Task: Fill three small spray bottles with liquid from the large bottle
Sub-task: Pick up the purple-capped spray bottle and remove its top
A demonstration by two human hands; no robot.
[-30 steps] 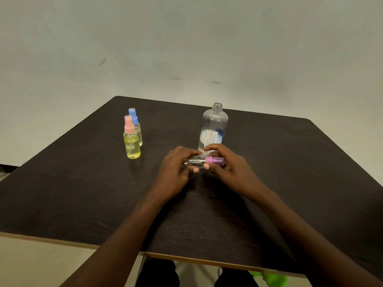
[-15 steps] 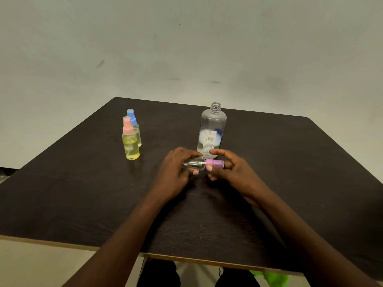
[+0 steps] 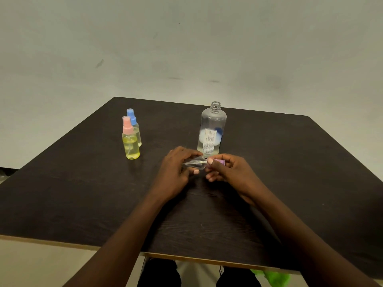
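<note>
A small clear spray bottle [image 3: 193,163] lies sideways just above the dark table [image 3: 83,193], its body gripped by my left hand [image 3: 176,175]. My right hand [image 3: 228,172] pinches its purple spray cap [image 3: 219,161] at the bottle's neck, with the thin dip tube showing inside the clear body. Right behind my hands stands the large clear bottle [image 3: 211,133], uncapped, with a white label and a little liquid at the bottom. At the left stand two small spray bottles holding yellowish liquid: one with a pink cap [image 3: 130,141] and one with a blue cap [image 3: 134,125] behind it.
The table's near edge [image 3: 207,259] runs across the bottom of the view, with dark shoes and a bright green object [image 3: 271,276] on the floor below it. A plain pale wall rises behind the table.
My right hand has shifted its fingers on the purple cap, and the cap sits slightly closer to the bottle's neck. Both hands stay in front of the large bottle.
</note>
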